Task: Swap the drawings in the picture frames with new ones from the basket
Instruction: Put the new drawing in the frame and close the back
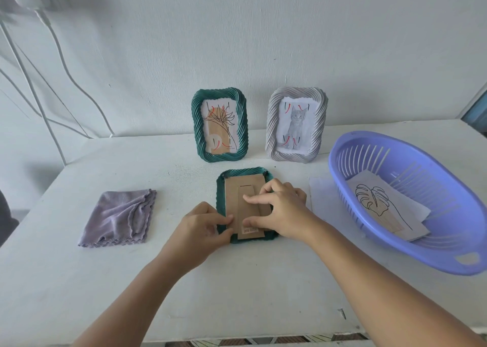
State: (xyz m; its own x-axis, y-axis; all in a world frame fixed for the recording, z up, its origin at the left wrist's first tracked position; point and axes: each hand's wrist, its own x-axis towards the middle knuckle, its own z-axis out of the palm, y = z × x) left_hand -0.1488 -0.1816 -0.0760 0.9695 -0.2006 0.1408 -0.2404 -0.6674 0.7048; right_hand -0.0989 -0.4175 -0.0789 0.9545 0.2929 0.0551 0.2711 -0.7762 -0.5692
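Observation:
A green picture frame [222, 188] lies face down at the table's middle, its brown cardboard backing [238, 194] up. My left hand [204, 227] holds the frame's lower left edge, thumb on the backing. My right hand [282, 209] presses on the backing, forefinger stretched across the cardboard stand. A second green frame [220, 124] with a plant drawing and a grey frame [296, 124] with a cat drawing stand upright against the wall. The purple basket [411, 246] at right holds a leaf drawing [379, 207] on other sheets.
A folded lilac cloth [118, 217] lies left of the flat frame. A white sheet [322, 196] lies between the frame and the basket. White cables [66, 65] hang along the wall at left. The table's front edge runs near the bottom.

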